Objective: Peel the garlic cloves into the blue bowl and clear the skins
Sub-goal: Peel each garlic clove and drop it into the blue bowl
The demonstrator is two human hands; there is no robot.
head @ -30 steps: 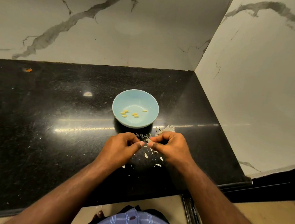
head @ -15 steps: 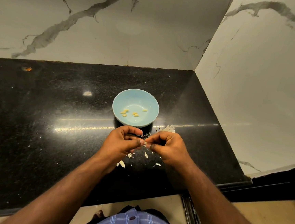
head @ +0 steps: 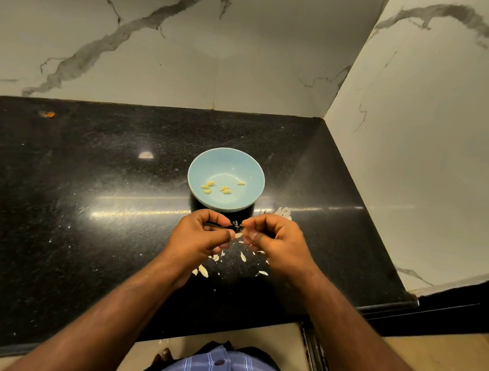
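Observation:
A light blue bowl (head: pixel 250 168) stands on the black counter with several small yellow peeled cloves (head: pixel 224 188) in it. Just in front of the bowl my left hand (head: pixel 200 237) and my right hand (head: pixel 274 241) meet with curled fingers. Between their fingertips they pinch a small pale garlic clove (head: pixel 238 235). White skin flakes (head: pixel 243 256) lie scattered on the counter under and between the hands. A larger tuft of skins (head: pixel 283 211) lies right of the bowl, beyond my right hand.
The black stone counter (head: pixel 73 200) runs wide to the left and ends at a marble wall behind and on the right. Its front edge is close to my body. An orange speck (head: pixel 48 114) sits far back left.
My hands have drawn a little closer together and nearer the bowl, and their fingers have shifted on the clove. More skin flakes show on the counter beneath my left hand.

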